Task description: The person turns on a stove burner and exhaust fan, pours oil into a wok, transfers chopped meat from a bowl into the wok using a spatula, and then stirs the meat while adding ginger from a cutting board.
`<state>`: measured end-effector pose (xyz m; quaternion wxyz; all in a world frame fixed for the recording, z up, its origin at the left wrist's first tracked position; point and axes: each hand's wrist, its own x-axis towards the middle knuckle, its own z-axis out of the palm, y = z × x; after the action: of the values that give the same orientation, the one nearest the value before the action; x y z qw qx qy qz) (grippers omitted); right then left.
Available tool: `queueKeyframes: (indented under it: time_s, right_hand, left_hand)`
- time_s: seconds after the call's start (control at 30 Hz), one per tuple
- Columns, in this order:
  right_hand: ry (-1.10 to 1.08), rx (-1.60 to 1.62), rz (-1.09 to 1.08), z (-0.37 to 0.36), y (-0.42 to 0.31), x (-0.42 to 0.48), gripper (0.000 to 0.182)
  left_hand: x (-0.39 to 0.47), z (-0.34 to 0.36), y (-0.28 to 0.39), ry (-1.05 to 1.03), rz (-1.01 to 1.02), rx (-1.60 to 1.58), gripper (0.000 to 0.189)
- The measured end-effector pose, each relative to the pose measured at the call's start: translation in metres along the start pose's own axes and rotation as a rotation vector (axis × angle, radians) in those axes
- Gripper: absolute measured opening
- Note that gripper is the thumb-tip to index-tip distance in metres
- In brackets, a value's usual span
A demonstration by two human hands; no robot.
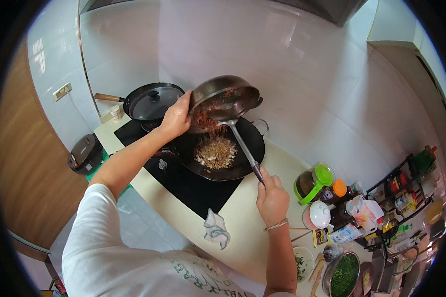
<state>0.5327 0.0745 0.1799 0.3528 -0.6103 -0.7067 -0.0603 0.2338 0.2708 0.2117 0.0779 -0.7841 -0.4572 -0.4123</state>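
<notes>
My left hand grips the rim of a dark metal pan, tilted over a black wok on the cooktop. Reddish-brown crumbly food falls from the pan into the wok. A heap of lighter chopped food lies in the wok. My right hand holds the dark handle of a metal ladle; its head is inside the tilted pan, at the food.
A lidded frying pan stands at the back left beside a paper cup. A cloth lies at the counter's front. To the right stand a green-lidded jug, bottles, a white bowl and a metal bowl of chopped greens.
</notes>
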Motion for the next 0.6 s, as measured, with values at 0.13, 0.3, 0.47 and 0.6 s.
queueKeyframes:
  time_s: [0.13,0.3,0.47,0.6]
  right_hand:
    - [0.072,0.092,-0.029,0.008,-0.023,0.024,0.039]
    - [0.117,0.203,-0.047,0.031,-0.046,0.048,0.04]
    - [0.044,0.201,-0.163,0.041,-0.04,0.038,0.039]
    - [-0.071,0.134,-0.072,0.029,-0.034,0.036,0.039]
  left_hand:
    - [-0.003,-0.011,-0.007,-0.038,-0.255,-0.201,0.069]
    - [-0.013,-0.005,-0.037,-0.009,-0.284,-0.289,0.07]
    - [-0.023,0.008,-0.075,-0.031,-0.338,-0.533,0.071]
    - [-0.021,0.004,-0.06,-0.007,-0.429,-0.651,0.073]
